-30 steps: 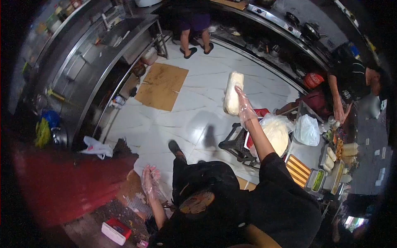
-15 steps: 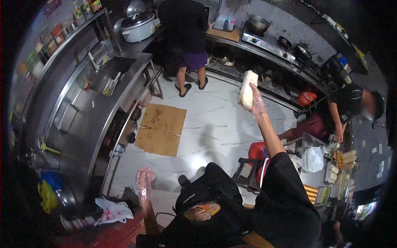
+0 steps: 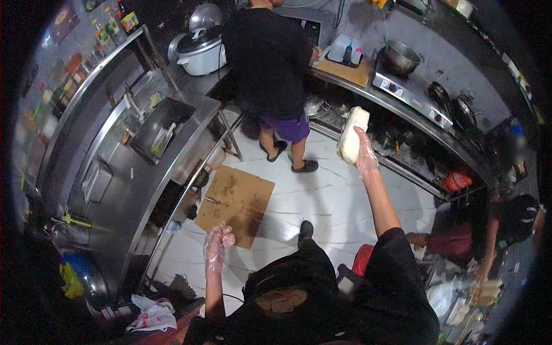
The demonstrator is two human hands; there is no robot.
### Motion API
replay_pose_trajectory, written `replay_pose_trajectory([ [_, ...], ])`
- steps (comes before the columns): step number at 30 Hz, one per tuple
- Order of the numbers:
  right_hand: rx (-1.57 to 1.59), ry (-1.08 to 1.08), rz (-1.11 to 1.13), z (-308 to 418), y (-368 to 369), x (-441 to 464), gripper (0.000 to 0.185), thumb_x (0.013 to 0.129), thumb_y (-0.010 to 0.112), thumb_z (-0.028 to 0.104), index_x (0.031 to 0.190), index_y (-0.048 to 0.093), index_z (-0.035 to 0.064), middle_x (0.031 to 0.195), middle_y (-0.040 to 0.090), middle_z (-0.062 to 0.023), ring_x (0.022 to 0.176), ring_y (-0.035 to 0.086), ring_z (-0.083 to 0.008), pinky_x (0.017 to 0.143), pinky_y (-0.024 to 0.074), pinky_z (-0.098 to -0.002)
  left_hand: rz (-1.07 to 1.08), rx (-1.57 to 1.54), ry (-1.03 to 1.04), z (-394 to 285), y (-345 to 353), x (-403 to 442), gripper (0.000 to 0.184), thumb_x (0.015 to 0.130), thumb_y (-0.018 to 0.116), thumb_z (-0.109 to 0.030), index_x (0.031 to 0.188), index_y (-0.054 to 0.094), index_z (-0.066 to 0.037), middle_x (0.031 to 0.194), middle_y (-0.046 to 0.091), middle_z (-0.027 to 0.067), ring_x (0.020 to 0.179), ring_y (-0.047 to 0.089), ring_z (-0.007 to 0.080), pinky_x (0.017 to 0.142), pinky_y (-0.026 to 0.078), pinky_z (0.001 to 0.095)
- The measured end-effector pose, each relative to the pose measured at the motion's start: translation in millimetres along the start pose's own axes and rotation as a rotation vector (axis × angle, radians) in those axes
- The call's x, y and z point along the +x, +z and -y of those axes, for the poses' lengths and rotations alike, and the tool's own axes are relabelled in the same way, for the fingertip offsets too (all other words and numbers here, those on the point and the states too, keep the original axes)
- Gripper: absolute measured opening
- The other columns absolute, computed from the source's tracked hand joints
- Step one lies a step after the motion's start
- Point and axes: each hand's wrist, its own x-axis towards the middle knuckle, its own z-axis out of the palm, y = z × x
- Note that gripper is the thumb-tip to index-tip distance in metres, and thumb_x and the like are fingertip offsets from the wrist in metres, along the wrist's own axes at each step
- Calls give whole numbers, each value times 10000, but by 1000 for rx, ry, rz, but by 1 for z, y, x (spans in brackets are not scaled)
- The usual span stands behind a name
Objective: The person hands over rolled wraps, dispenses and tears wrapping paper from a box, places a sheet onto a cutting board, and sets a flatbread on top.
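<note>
My right hand (image 3: pixel 365 154), in a clear plastic glove, is stretched forward and closed around a pale rolled wrap (image 3: pixel 352 135). The wrap is long and whitish, held tilted above the floor, with part of its side behind my fingers. Lower on the left, my left hand (image 3: pixel 218 248) wears the same kind of glove. Its fingers are loosely curled and slightly apart, and nothing shows in them. Beneath it on the floor lies a stained cardboard sheet (image 3: pixel 244 198).
Ahead stands a person in black (image 3: pixel 264 63) at the back counter, near a rice cooker (image 3: pixel 202 54). A steel counter with a sink (image 3: pixel 164 129) runs along the left. A gas stove (image 3: pixel 411 100) with a wok (image 3: pixel 401 56) is at right. Another person (image 3: pixel 512 221) is far right.
My view has shifted, and I have moved forward, one foot now showing ahead. The wrap stays in my right hand. My left hand has risen over the cardboard's edge.
</note>
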Motion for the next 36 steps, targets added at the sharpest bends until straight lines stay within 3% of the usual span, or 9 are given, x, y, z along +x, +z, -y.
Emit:
replay_pose_trajectory([
  [5, -132, 5, -34, 44, -15, 63, 415, 865, 651, 293, 1182, 576, 35, 1036, 661, -92, 832, 654, -212, 706, 568, -387, -10, 70, -28, -3, 86, 18, 359, 916, 620, -323, 1154, 562, -60, 946, 657, 90, 742, 646, 185, 665, 551, 316],
  [9, -153, -12, -67, 67, -22, 94, 419, 867, 649, 295, 1188, 572, 36, 1043, 661, -93, 841, 652, -211, 726, 562, -375, 22, 129, -102, 19, 85, 67, 395, 924, 599, -372, 1168, 557, -65, 995, 655, 91, 799, 651, 193, 728, 551, 333],
  [15, -140, -26, -88, 82, -34, 109, 395, 875, 624, 289, 1165, 559, 28, 990, 652, -101, 810, 650, -222, 726, 566, -373, 129, 87, -3, 8, 110, 106, 428, 931, 582, -379, 1218, 533, -66, 1068, 634, 107, 875, 640, 204, 791, 537, 343],
  [21, -210, -11, -119, 92, -32, 115, 390, 874, 623, 299, 1144, 565, 24, 943, 654, -93, 779, 650, -214, 703, 562, -364, 181, 86, 80, -13, 141, 103, 428, 925, 601, -338, 1239, 527, -58, 1102, 630, 121, 869, 641, 209, 785, 534, 343],
  [25, -196, 2, -93, 91, -35, 117, 363, 884, 630, 280, 1164, 574, 57, 1009, 660, -81, 813, 652, -206, 739, 558, -365, 144, 73, -1, -12, 144, 104, 423, 919, 617, -329, 1223, 530, -48, 1057, 634, 109, 849, 639, 199, 770, 533, 331],
  [36, -158, 24, -32, 88, -44, 131, 395, 893, 602, 285, 1185, 542, 25, 997, 647, -107, 829, 652, -222, 719, 571, -370, 109, 30, -16, 2, 138, 107, 440, 904, 637, -374, 1184, 534, -51, 1003, 626, 91, 818, 634, 188, 710, 542, 314],
])
